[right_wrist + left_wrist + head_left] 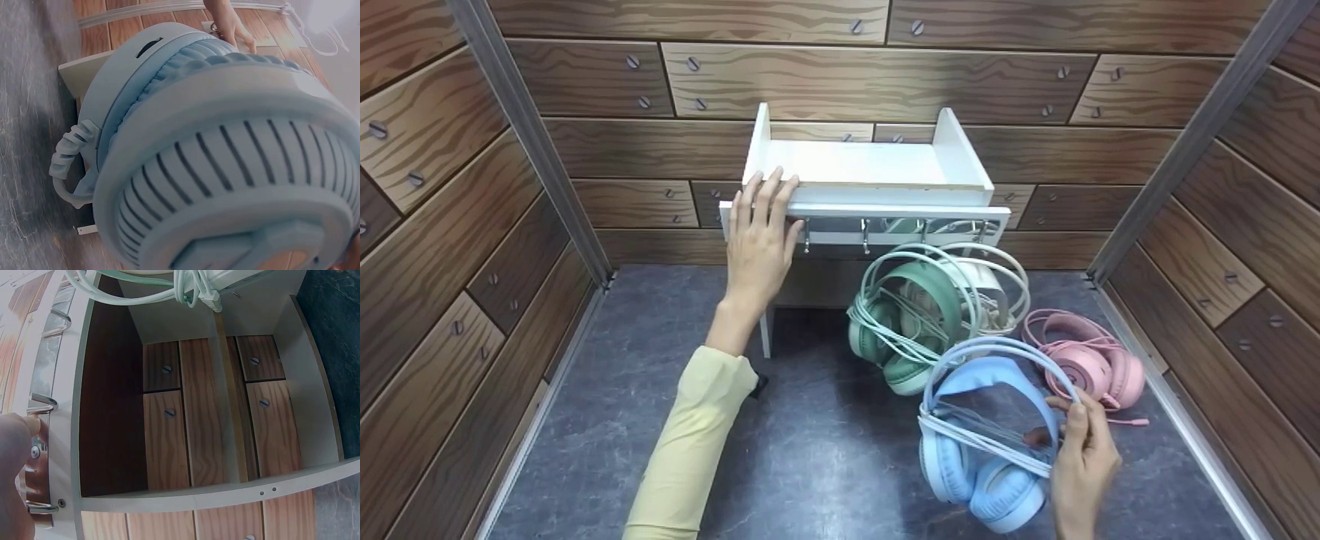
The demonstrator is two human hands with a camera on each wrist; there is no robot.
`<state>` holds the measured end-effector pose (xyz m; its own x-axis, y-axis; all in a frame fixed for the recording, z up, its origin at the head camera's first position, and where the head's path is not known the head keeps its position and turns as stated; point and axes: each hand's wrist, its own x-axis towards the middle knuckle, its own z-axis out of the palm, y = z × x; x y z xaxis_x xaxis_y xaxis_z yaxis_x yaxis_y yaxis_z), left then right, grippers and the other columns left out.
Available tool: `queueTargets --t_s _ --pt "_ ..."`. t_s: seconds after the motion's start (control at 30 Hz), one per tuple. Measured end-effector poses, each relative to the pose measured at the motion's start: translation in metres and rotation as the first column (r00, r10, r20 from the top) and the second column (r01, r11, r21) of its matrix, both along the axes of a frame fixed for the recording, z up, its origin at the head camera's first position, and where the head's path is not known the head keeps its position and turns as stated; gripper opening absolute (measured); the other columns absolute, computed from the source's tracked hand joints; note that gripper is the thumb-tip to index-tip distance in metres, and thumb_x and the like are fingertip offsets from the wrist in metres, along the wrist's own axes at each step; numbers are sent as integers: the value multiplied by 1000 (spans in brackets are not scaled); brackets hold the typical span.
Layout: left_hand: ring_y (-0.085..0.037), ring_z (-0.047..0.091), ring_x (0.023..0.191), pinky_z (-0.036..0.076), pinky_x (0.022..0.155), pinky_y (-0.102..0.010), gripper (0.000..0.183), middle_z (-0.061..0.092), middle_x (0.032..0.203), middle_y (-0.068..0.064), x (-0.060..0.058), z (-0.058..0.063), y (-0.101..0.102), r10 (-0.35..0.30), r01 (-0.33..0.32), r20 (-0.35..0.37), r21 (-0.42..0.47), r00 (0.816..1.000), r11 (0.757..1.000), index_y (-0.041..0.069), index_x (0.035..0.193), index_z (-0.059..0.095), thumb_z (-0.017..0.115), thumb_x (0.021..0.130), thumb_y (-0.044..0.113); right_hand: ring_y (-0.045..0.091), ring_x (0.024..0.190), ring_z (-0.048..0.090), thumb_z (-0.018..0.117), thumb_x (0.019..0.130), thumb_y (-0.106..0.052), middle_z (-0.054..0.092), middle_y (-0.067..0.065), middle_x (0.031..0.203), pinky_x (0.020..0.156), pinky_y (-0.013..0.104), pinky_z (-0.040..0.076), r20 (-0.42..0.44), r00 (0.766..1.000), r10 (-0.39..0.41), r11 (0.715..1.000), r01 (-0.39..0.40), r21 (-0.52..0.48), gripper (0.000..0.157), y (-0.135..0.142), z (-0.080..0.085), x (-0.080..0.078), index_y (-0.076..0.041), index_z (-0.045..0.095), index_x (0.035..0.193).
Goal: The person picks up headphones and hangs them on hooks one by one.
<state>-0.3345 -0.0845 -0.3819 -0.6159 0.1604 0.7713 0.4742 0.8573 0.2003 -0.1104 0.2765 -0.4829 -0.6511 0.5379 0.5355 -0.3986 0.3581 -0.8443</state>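
Observation:
My left hand [757, 255] lies over the left end of the front rail of a white shelf rack [900, 212], its fingers extended over the top edge. Metal hooks [865, 236] line that rail. At the lower right, my right hand [1084, 461] pinches the headband side of light blue headphones [1006, 499], held up in front of the rack with the cable bundled across them. Their ear cup [236, 157] fills the right wrist view and hides most of my right hand there. Green headphones [937, 292] and white headphones [982, 276] hang at the rail's right part.
Pink headphones [1076, 367] lie on the dark floor [817, 450] to the right, close behind the blue ones. Wood-patterned walls [877, 82] with metal corner posts [1200, 135] enclose the space. Below the rail, the rack's side panel [766, 334] reaches the floor.

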Motion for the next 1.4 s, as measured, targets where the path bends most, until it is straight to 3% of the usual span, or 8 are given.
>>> queueTargets --t_s 0.2,0.43,0.57,0.9,1.4 --pt "-27 20 153 18 123 -51 55 33 162 -3 0 -1 0 -4 4 -14 1 1000 1000 22 155 38 55 104 31 7 49 64 42 107 -5 75 -8 95 55 13 50 20 1000 -9 1000 8 29 29 -1 -1 -1 4 66 122" --pt "-26 19 153 13 125 -47 55 32 163 -3 0 -1 0 0 0 -9 -1 1000 1000 23 155 38 54 104 32 5 54 64 45 107 -5 74 -10 95 58 13 50 6 999 -44 995 43 90 27 -3 -2 -5 10 64 120" --pt "-26 19 153 13 125 -46 55 32 163 -2 0 0 0 0 0 -8 1 1000 1000 23 155 38 55 103 31 4 54 64 46 107 -7 74 -11 95 60 12 50 25 997 -68 994 65 92 28 -5 -1 -6 8 65 120" --pt "-26 19 153 14 125 -46 56 32 163 -2 -1 0 1 0 0 -8 1 1000 1000 23 155 38 56 103 31 8 49 64 43 107 -5 75 -5 94 50 15 50 17 1000 -4 999 3 50 29 -9 0 -8 8 63 124" --pt "-26 19 153 13 125 -46 56 32 163 -2 -1 -1 0 -5 5 -4 8 1000 1000 23 155 38 56 102 30 6 50 64 43 107 -4 74 -9 94 56 13 50 2 1000 26 999 -26 30 29 -15 1 -9 10 62 124"
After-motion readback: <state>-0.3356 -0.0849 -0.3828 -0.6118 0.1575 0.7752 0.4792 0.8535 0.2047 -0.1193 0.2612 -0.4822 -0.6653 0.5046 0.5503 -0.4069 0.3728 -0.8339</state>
